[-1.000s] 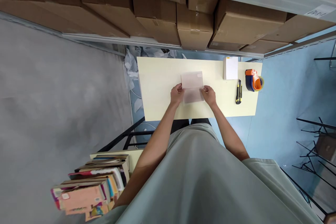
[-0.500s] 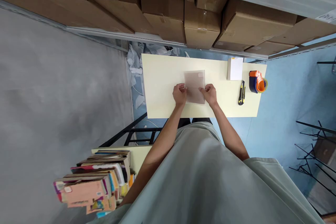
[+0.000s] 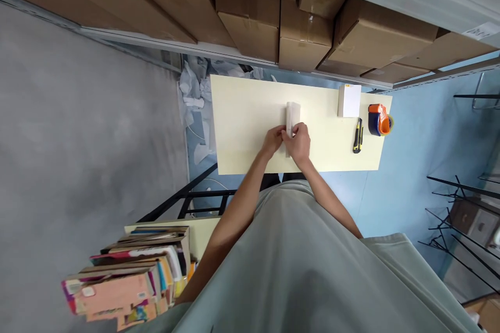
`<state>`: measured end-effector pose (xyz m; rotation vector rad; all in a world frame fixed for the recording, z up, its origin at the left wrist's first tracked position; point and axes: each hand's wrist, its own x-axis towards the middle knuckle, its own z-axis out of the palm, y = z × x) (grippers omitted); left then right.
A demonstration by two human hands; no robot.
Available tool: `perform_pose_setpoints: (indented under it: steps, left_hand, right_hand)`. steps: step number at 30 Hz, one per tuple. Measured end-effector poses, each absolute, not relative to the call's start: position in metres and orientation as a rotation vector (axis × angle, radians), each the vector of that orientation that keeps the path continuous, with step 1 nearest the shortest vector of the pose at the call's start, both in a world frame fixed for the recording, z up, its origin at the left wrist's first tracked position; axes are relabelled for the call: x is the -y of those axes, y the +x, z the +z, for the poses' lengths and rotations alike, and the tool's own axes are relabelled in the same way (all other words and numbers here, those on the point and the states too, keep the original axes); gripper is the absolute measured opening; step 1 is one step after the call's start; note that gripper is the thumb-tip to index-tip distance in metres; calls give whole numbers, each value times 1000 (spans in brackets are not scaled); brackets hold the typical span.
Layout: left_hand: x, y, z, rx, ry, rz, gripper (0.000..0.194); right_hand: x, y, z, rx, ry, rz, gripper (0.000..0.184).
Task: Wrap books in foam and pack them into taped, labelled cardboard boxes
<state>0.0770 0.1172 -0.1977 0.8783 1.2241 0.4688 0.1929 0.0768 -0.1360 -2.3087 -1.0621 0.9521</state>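
Note:
A pale, translucent packet (image 3: 293, 112) shows as a narrow upright strip over the middle of the cream table (image 3: 246, 114). I cannot tell whether it is folded or turned on its edge. My left hand (image 3: 274, 140) pinches at its left side, fingertips close to those of the other hand. From the right, my right hand (image 3: 299, 144) is closed over the lower half of the packet and hides part of it. Farther right on the table are a white box (image 3: 349, 101), a black and yellow box cutter (image 3: 358, 136) and an orange and dark blue tape dispenser (image 3: 378, 119).
Cardboard boxes (image 3: 304, 36) fill the shelf beyond the table. A grey wall (image 3: 97, 130) stands at left, with crumpled white plastic (image 3: 191, 88) on the floor near it. Stacked flat cartons and packages (image 3: 128, 276) lie at lower left. Black metal legs (image 3: 445, 229) stand at right.
The packet was broad and flat facing me; now it shows only as a narrow strip. My right hand has moved left across it, close to my left hand. The view has shifted slightly.

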Motion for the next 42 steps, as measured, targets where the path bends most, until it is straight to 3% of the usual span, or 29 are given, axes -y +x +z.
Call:
perform_pose_setpoints:
  steps: [6,13,17,26,32,42]
  left_hand:
    - [-124,14,-199,-1416,772,612,46]
    - [-129,6,-212,-1496,1201,395,35]
    - [-122,13,-212,-1559,1249,405,31]
    - [-115,19,-224,-1546,1070,378,33]
    - [-102,55,-230,-1549,1171,389,37]
    - [-77,123,-218,-1438,1162,389,42]
  right_hand:
    - [-102,134,-173,1165,-2361,1080,25]
    - [-90,154,-183,1290,-2246,1179,32]
    - [-68,207,-178,981,-2381,1052,33]
    - [-73,235,-182,638,-2173,1377,28]
    - [-57,256,-157,797,-2148,1212,34]
    - [-36,270,-118,879,-2380,891,24]
